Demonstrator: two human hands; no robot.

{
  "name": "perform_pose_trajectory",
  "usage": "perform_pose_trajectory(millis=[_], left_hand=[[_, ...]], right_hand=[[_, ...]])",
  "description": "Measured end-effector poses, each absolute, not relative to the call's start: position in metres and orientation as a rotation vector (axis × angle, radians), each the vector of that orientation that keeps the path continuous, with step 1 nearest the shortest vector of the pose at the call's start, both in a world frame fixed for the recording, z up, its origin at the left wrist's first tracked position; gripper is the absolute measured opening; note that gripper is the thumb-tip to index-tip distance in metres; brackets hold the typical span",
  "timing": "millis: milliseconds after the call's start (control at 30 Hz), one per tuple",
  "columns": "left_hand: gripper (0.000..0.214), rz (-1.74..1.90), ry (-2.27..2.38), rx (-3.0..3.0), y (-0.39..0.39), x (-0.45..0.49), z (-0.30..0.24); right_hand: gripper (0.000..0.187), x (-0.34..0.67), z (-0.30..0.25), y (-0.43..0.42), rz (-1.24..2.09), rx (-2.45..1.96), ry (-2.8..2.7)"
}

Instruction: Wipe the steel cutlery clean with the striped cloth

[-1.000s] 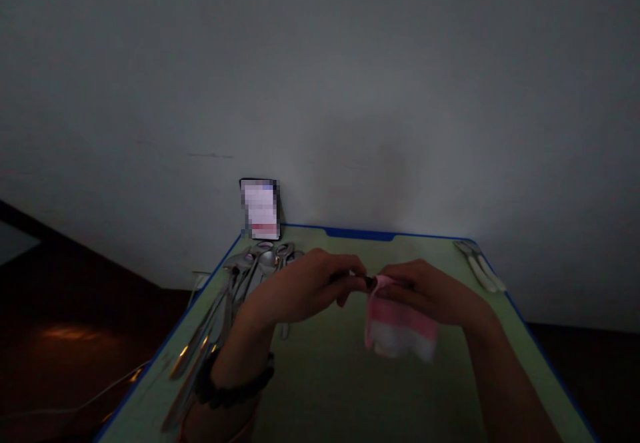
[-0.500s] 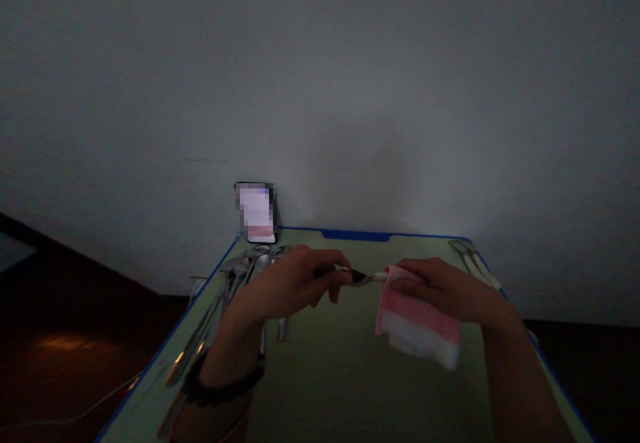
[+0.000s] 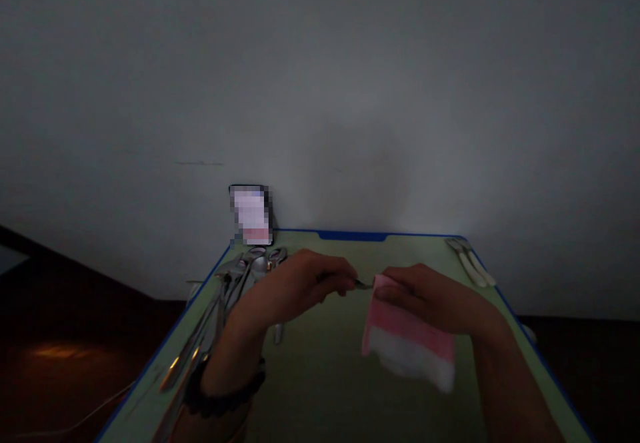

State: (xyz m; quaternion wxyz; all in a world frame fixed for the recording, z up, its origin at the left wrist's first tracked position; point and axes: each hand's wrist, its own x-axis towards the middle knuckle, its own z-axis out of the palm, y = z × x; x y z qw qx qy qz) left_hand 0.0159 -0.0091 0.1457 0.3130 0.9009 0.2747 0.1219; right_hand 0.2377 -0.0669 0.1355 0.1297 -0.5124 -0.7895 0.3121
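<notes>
My left hand (image 3: 305, 282) is closed around the handle of a metal utensil (image 3: 363, 285), probably a spoon, held level above the green table (image 3: 320, 376). My right hand (image 3: 430, 293) grips a pink and white cloth (image 3: 407, 340) wrapped over the utensil's other end. The cloth hangs down below that hand. A dark beaded bracelet (image 3: 225, 396) circles my left wrist.
A heap of metal cutlery (image 3: 225, 296) lies along the table's left side. Two white-handled utensils (image 3: 473, 263) rest at the far right corner. A phone (image 3: 250, 215) leans against the grey wall at the table's back left. The table has a blue rim (image 3: 353, 235).
My right hand with the cloth slid left along the utensil toward my left hand, covering the length that showed half a second ago. The cloth hangs lower.
</notes>
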Motion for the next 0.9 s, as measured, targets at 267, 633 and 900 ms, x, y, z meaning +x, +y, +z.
perform_pose_trajectory(millis=[267, 633, 900], left_hand=[[0.019, 0.42, 0.637, 2.573, -0.012, 0.014, 0.145], [0.019, 0.422, 0.649, 2.403, -0.007, 0.003, 0.151], [0.02, 0.4, 0.731, 2.305, 0.005, -0.007, 0.145]], right_hand=[[0.036, 0.232, 0.131, -0.061, 1.059, -1.329, -2.304], [0.039, 0.258, 0.136, -0.067, 1.169, -1.371, -2.23], [0.042, 0.263, 0.131, -0.065, 1.167, -1.407, -2.164]])
